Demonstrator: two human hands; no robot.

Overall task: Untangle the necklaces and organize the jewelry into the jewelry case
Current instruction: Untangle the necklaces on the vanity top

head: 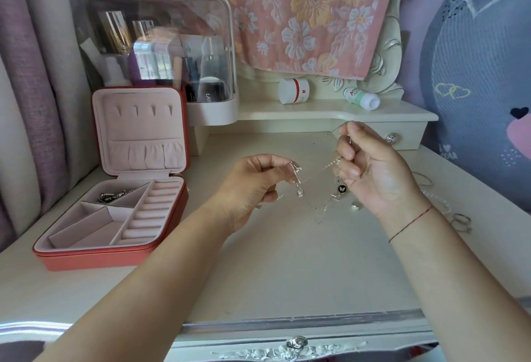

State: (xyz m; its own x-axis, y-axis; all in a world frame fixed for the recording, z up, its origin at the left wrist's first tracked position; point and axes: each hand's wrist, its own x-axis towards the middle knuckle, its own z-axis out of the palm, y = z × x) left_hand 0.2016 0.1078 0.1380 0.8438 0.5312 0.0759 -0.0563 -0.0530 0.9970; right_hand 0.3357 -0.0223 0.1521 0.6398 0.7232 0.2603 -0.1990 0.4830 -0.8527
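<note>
Thin silver necklace chains (316, 172) stretch in the air between my two hands above the dressing table. My left hand (253, 186) pinches one end of a chain with long clear nails. My right hand (370, 166) is higher and pinches the other part, where a tangle and a black round pendant (341, 188) hang below the fingers. A loop of chain (317, 212) sags toward the tabletop. The red jewelry case (115, 218) lies open at the left, with a pink lining, ring rolls and a dark metal piece (112, 196) in its rear compartment.
A small silver ring (355, 206) lies on the table under my right hand. More rings and bracelets (459, 222) lie at the right edge. A clear cosmetics box (161, 54) stands behind the case. Two white bottles (293, 90) sit on the rear shelf.
</note>
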